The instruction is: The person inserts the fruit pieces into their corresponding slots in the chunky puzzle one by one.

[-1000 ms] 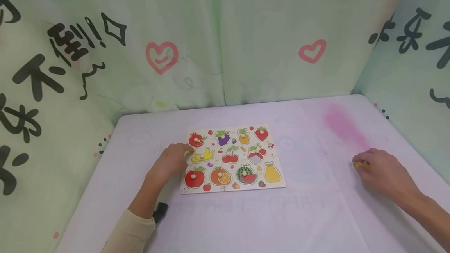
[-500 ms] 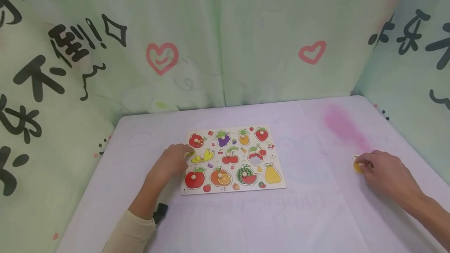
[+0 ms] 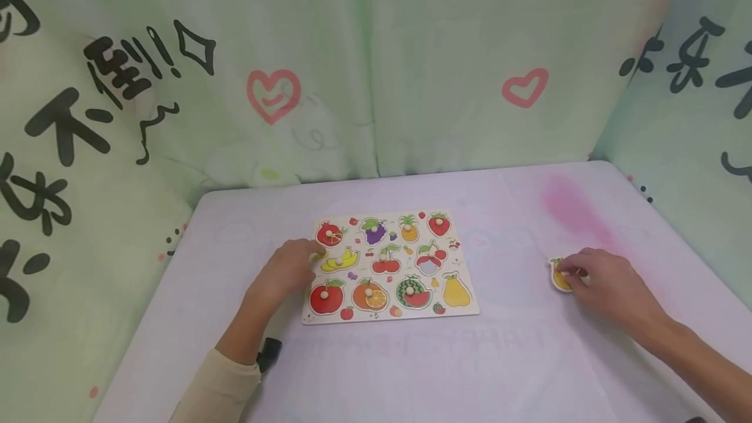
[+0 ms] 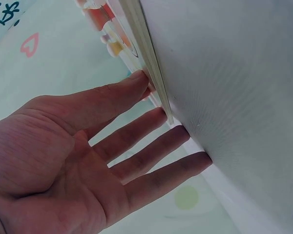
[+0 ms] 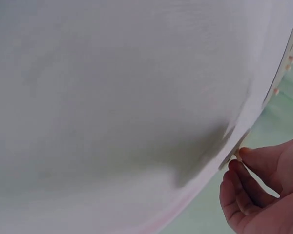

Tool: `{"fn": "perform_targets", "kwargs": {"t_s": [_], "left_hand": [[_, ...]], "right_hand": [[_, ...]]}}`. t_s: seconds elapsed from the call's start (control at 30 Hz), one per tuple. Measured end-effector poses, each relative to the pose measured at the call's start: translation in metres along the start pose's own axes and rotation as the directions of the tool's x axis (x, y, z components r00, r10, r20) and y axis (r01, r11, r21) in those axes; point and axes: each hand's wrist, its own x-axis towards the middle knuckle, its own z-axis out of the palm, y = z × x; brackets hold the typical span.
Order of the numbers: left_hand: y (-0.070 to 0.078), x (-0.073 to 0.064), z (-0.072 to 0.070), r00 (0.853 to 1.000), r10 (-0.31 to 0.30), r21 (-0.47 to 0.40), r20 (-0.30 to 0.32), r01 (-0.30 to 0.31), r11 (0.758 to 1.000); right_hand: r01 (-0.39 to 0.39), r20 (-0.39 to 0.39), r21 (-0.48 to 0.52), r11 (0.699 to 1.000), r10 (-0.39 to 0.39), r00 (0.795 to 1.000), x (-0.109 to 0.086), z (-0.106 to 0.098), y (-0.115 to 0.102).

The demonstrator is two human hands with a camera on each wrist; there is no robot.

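Note:
A white wooden puzzle board (image 3: 417, 314) with colourful fruit pictures, most bearing small knobs, lies on the table. At its left edge is my left hand (image 3: 284, 273). In the left wrist view, the thumb touches the board's edge and the other fingers stretch out beside and below it, nearly straight. My right hand (image 3: 608, 289) pinches a yellow fruit puzzle piece (image 3: 559, 279) with a white rim, to the right of the board. The right wrist view shows thumb and fingertips on the knob of this thin piece (image 5: 233, 152); its face is hidden there.
A white cloth covers the table (image 3: 376, 377), with a pink patch (image 3: 572, 207) towards the back right. Pale green curtains (image 3: 435, 83) with hearts and dark lettering stand behind and at both sides. A yellow pear picture (image 3: 455, 291) without a knob fills the board's near right corner.
My right hand has moved left towards the board with the yellow fruit puzzle piece, which shows more plainly now. The left hand and the board have stayed in place.

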Motion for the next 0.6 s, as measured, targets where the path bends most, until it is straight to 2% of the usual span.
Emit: {"fn": "perform_targets", "kwargs": {"t_s": [0.17,0.4,0.6], "left_hand": [[0.000,0.001,-0.001,1.000,-0.004,-0.006,0.007,0.004,1.000],[0.000,0.001,-0.002,1.000,0.001,-0.001,0.004,-0.001,1.000],[0.000,0.000,-0.002,1.000,-0.012,-0.008,0.014,0.012,1.000]], "right_hand": [[0.036,0.004,0.043,0.998,-0.036,0.999,0.008,0.009,-0.027],[0.032,0.099,0.064,0.997,-0.038,0.994,0.025,0.019,-0.069],[0.094,0.127,0.071,0.993,-0.103,0.987,0.034,0.028,-0.098]]}}
